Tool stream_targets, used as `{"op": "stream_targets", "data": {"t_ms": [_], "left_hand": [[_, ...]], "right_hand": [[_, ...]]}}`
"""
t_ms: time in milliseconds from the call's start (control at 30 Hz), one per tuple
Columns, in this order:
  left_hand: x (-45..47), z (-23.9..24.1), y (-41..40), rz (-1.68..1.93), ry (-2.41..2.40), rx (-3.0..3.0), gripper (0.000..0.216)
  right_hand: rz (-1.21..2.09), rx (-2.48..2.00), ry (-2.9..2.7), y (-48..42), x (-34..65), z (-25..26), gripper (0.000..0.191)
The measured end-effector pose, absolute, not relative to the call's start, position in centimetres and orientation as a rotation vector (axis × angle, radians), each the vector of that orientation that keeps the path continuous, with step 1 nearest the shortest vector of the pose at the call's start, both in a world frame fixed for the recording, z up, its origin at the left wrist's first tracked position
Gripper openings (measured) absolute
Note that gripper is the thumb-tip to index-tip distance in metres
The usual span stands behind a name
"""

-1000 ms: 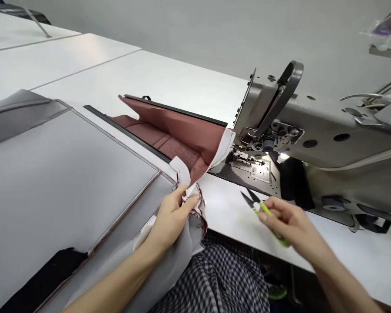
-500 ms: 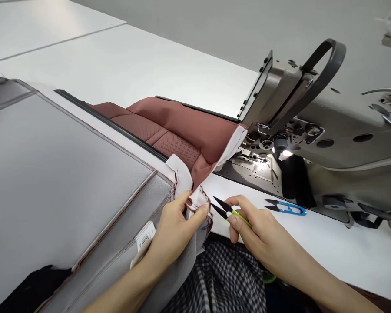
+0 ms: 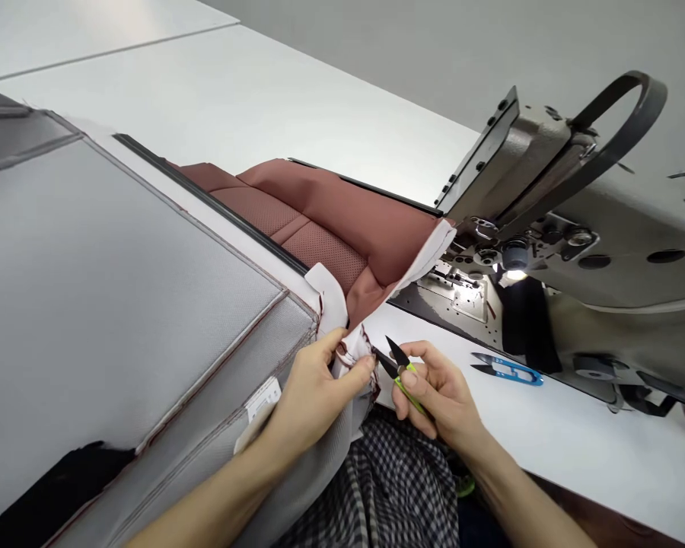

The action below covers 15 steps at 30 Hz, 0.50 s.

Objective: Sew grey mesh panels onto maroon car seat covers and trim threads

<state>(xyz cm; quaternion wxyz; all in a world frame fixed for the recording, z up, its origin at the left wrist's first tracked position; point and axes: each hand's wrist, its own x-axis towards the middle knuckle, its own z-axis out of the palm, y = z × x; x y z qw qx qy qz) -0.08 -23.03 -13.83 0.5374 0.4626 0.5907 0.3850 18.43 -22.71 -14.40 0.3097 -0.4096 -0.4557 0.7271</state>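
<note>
My left hand [image 3: 313, 388] pinches the white, red-stitched corner edge of a seat cover [image 3: 137, 281] that is grey on its back and maroon leather [image 3: 342, 221] on its face. My right hand [image 3: 434, 388] grips green-handled thread snips [image 3: 396, 365]. Their black blades are parted and the tips touch the fabric edge right beside my left thumb. The cover lies across the white table [image 3: 262, 106] and drapes over my lap.
An industrial sewing machine [image 3: 576, 228] stands at the right, its lamp lit over the needle plate [image 3: 462, 285]. Blue thread snips [image 3: 511, 369] lie on the table in front of it. Checked cloth [image 3: 388, 487] covers my lap below the table edge.
My right hand has carried the green snips leftward from near the machine to the fabric edge held by my left hand. The camera view has shifted, which brings the blue snips into view.
</note>
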Motion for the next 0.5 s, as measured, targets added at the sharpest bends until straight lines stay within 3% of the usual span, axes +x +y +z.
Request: {"op": "stream_targets", "data": {"t_ms": [167, 300, 367, 433, 500], "left_hand": [[-0.4, -13.9, -22.8, 0.944, 1.329, 1.078, 0.022], [-0.4, -14.4, -22.8, 0.916, 1.367, 1.145, 0.02], [-0.3, -14.8, -22.9, 0.882, 1.433, 1.213, 0.017], [-0.2, -15.2, -23.1, 0.865, 1.505, 1.262, 0.016], [-0.1, -15.3, -23.1, 0.854, 1.537, 1.268, 0.019]], "right_hand": [[1.976, -0.895, -0.72, -24.2, 15.6, -17.8, 0.03], [1.754, -1.049, -0.616, -23.8, 16.7, -15.2, 0.03], [1.511, -1.147, -0.659, -23.6, 18.7, -12.9, 0.037], [1.489, -1.182, -0.854, -24.0, 20.3, -11.3, 0.059], [1.503, -1.228, -0.937, -24.8, 20.9, -11.3, 0.039]]}}
